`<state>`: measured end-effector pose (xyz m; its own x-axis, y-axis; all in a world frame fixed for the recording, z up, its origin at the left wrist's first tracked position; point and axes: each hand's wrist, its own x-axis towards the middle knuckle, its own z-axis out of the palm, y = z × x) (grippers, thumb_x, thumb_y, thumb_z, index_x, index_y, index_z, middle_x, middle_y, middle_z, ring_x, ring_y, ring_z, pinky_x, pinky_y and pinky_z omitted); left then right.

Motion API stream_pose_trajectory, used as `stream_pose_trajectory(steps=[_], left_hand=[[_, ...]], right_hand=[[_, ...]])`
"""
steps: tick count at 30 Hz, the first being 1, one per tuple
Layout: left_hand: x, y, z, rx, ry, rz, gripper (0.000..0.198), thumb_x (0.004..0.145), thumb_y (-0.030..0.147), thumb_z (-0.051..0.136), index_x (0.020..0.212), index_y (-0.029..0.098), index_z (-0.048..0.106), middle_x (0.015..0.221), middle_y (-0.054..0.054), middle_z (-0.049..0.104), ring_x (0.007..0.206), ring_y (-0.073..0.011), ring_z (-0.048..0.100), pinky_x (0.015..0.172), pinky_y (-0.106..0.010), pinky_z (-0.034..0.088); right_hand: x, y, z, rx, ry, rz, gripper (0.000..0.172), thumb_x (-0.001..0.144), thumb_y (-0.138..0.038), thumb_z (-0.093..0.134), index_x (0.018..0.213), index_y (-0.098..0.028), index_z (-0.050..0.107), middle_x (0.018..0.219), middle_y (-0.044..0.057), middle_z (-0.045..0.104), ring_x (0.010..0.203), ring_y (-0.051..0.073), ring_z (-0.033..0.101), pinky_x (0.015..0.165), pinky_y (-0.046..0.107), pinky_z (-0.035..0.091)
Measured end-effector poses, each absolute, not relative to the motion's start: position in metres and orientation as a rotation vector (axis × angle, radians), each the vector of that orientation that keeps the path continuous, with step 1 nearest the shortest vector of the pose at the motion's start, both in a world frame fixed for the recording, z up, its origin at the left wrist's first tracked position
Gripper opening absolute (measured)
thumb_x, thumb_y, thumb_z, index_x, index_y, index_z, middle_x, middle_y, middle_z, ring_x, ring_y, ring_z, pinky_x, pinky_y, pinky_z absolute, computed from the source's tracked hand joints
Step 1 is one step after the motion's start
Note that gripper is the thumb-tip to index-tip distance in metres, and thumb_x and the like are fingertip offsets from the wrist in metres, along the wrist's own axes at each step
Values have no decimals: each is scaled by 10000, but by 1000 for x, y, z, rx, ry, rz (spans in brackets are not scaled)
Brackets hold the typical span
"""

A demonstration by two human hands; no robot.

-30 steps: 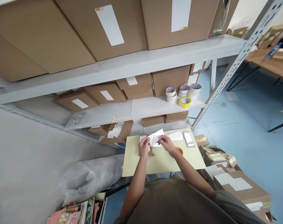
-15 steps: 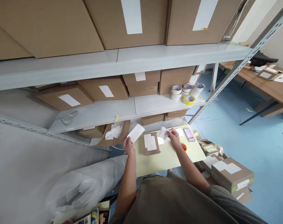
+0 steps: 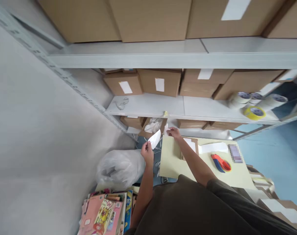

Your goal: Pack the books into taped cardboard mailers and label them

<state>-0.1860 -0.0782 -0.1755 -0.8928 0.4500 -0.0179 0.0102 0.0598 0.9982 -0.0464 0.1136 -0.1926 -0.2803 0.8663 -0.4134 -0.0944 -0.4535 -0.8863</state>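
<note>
My left hand pinches a white paper slip, which looks slightly bent. Just past the table's left edge, my right hand grips a small white paper scrap. Both papers are close to an open cardboard box holding crumpled white paper. A small cardboard parcel with white labels lies on the pale yellow table, partly hidden under my right forearm. To its right are a white paper strip and a red and blue tape dispenser.
Metal shelves with cardboard boxes stand ahead. Tape rolls sit on the middle shelf. A blurred-out flat object lies on the table's right. A plastic bag and stacked magazines are at lower left, cartons at lower right.
The view has turned left. My right hand has carried its paper scrap leftward, away from above the table's middle and across the parcel, toward the open box. The left hand keeps its slip.
</note>
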Motion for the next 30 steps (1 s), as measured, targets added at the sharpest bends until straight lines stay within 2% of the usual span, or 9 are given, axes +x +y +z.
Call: stream_pose_trajectory(steps=[7,10,14,16,19,22,24,27,30], left_hand=[[-222,-113,-182,866,2252,1839,347,969,523,660,944,213,814,907,-99,769,831,-216,700,798,-310,541],[-221,-105,-189,1267,2277,1700,363,1033,472,581,933,208,809,906,-106,771,875,-220,714,862,-337,556],[-197,-82,-204,1659,2139,1478,322,1053,388,580,912,222,816,918,-97,777,897,-213,721,898,-347,565],[-176,-70,-211,1769,2030,1386,266,1039,359,612,938,238,827,962,-98,779,937,-221,723,931,-359,570],[-140,-57,-219,1862,1896,1264,161,973,359,718,1030,269,839,1143,-115,763,1101,-267,704,1024,-413,564],[-107,-48,-224,1947,1679,1117,371,830,427,875,1170,292,817,1392,-122,681,1303,-340,620,1145,-490,510],[-86,-43,-230,1837,1614,1126,462,814,463,878,1231,286,784,1450,-127,649,1348,-348,597,1170,-497,490],[-57,-34,-248,1363,1652,1258,417,919,463,746,1267,238,710,1277,-141,730,1162,-281,709,1037,-440,566],[-30,-26,-269,991,1568,1234,411,879,424,754,1207,201,644,927,-75,777,852,-215,752,862,-362,594]], right_hand=[[-108,107,-192,-1340,-1129,1689,429,605,-526,882,832,-228,673,779,28,752,789,206,685,725,331,536],[-83,74,-194,-1241,-1275,1848,458,667,-629,854,757,-203,712,810,69,780,797,221,719,763,342,553],[-35,28,-193,-1139,-1339,2095,601,789,-776,735,828,-177,783,873,122,800,852,240,748,811,356,567],[-13,14,-192,-1137,-1267,2088,583,795,-758,749,876,-184,797,907,111,801,904,237,747,830,349,567],[23,8,-195,-1214,-1182,1919,453,718,-625,863,792,-187,773,820,52,773,861,210,719,805,315,551],[63,11,-202,-1344,-1020,1723,366,669,-519,885,755,-188,755,783,33,758,798,197,706,772,303,543],[89,12,-209,-1417,-901,1675,343,663,-489,872,789,-189,762,813,49,770,787,199,717,756,303,545],[122,6,-221,-1451,-803,1718,317,649,-436,878,803,-192,748,825,63,776,786,206,734,740,301,554],[147,-5,-236,-1438,-722,1785,303,658,-413,876,809,-198,726,844,72,780,813,217,752,740,302,563]])
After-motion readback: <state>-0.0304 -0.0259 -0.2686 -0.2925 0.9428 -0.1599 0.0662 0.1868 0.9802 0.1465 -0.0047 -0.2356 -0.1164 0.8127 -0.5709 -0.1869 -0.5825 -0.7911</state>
